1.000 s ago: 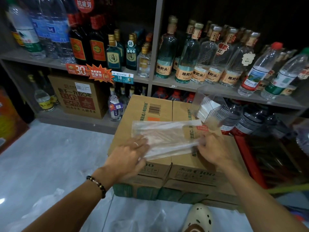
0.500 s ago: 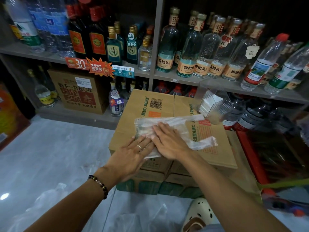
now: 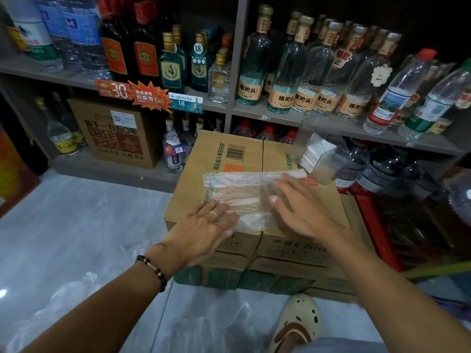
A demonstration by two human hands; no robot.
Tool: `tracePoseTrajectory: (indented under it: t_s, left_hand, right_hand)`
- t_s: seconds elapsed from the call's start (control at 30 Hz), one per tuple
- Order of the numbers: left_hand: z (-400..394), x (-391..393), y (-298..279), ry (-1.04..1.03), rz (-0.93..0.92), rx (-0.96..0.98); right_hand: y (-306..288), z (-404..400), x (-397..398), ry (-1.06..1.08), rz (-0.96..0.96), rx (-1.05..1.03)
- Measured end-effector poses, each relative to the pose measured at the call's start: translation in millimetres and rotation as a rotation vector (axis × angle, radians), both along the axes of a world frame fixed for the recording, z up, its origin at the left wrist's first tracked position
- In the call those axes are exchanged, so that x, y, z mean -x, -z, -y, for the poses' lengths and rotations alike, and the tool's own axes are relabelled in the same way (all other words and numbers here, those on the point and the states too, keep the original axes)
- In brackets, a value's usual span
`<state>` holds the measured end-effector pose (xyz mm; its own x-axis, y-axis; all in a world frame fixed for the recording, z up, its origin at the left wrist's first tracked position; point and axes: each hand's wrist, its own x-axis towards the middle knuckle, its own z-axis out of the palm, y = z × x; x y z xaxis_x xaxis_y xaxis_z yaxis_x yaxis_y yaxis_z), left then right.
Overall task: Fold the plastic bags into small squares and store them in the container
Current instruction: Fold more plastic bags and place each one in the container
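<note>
A shop aisle is seen, with grey shelving (image 3: 318, 118) full of bottles behind a stack of cardboard cartons (image 3: 229, 159) on a pale tiled floor (image 3: 76, 225). On the top carton a clear plastic bag (image 3: 242, 197), folded into a flat rectangle, is laid. Its near left corner is pressed down by the left hand (image 3: 204, 230), fingers straight and spread, a ring on one finger and a beaded bracelet (image 3: 153, 271) at the wrist. Its right portion is covered by the right hand (image 3: 303, 212), fingers extended flat over the plastic; nothing is gripped by either hand. Beyond the right hand, at the carton's far right corner, a clear container (image 3: 323, 154) is stood, with white folded pieces visible inside. Beyond the bag, a barcode is printed on the carton top. Below the hands a cream perforated shoe (image 3: 298, 319) is seen on the floor. Left of the cartons, loose clear plastic (image 3: 68, 294) is lying on the tiles. Price tags (image 3: 150, 96) are fixed to the shelf edge further back.
</note>
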<state>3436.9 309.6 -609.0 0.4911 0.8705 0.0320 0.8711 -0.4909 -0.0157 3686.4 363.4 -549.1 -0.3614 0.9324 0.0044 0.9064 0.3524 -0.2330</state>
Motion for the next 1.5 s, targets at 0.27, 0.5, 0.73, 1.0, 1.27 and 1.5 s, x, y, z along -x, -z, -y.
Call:
tracePoseTrajectory:
  t_s: [0.27,0.5,0.73,1.0,1.27,1.5]
  left_hand:
    - [0,-14,-26,-0.122,0.497,0.164]
    - [-3,17,-22,-0.114,0.229,0.191]
    - [-3,37,-10,0.032,-0.012,0.112]
    - [-7,45,-2,0.086,-0.034,0.045]
    - [-5,34,-9,-0.146,0.416,-0.219]
    - [-28,-13,-15,-0.12,0.163,-0.111]
  right_hand:
    - [1,32,26,-0.177,-0.124,-0.017]
    - [-18,20,26,-0.096,-0.164,0.192]
    - [-34,-17,36,-0.065,-0.016,0.222]
    - [-4,-46,69,-0.081,0.199,-0.002]
    - [2,-53,63,-0.073,0.124,0.044]
    - [3,-56,61,-0.057,0.066,0.052]
